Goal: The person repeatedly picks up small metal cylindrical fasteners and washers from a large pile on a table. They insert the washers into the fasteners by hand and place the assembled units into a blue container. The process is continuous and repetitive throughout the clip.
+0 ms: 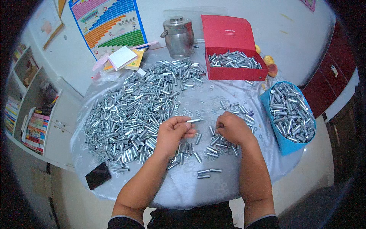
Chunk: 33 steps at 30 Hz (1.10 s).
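Dark sleeves lie well behind the fingers of left hand, which pinch a metal tube, probably for assembling, needing steady alignment next; right hand curls, its grip hidden.

near-edge tablecloth open, metal heap blocking left, blue bin right

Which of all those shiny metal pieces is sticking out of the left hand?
The silvery piece held by the left hand, pointing toward the right hand. Heaped pieces lie on the table, and others sit in the red box and blue basket.
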Tool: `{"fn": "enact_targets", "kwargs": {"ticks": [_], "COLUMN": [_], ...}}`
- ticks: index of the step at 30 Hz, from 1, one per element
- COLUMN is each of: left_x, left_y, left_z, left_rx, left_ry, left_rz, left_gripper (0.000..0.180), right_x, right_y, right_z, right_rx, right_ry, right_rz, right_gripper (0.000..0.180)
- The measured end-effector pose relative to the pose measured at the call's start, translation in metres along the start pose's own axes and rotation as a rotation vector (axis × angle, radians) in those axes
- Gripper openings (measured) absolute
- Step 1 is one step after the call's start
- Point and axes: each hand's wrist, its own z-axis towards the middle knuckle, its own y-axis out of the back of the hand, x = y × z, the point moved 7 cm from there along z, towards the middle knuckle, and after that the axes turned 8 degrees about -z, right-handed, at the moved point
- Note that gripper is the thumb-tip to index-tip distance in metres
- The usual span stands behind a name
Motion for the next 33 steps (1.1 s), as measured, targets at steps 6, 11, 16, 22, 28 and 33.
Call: {"fn": "enact_targets", "kwargs": {"ticks": [6,11,16,22,28,33], "left_x": [0.004,0.005,0.008,0.008,0.003,0.005], "left_y": [0.004,0.005,0.01,0.016,0.016,0.015], "left_z": [-0.012,-0.015,-0.016,-0.014,-0.016,-0.016], "left_rx": [-0.015,-0.025,-0.006,-0.035,-0.035,-0.008], "left_ry": [-0.014,0.017,0.039,0.052,0.011,0.028], "left_rz": [-0.066,-0.128,-0.206,-0.286,-0.261,-0.273], "left_gripper": [0.022,0.022,0.022,0.022,0.022,0.022], "right_x": [0.001,0.027,0.034,0.044,0.049,0.054], "right_y": [0.0,-0.008,-0.017,-0.022,-0.018,-0.014], "right_z": [0.011,0.015,0.015,0.014,0.013,0.011], "right_rx": [-0.098,-0.047,-0.011,-0.001,-0.044,-0.113], "right_ry": [-0.034,-0.025,-0.032,-0.071,-0.058,0.01], "right_rz": [0.764,1.203,1.253,1.345,1.277,1.109], "right_gripper": [0.012,0.012,0.011,0.011,0.016,0.017]}}
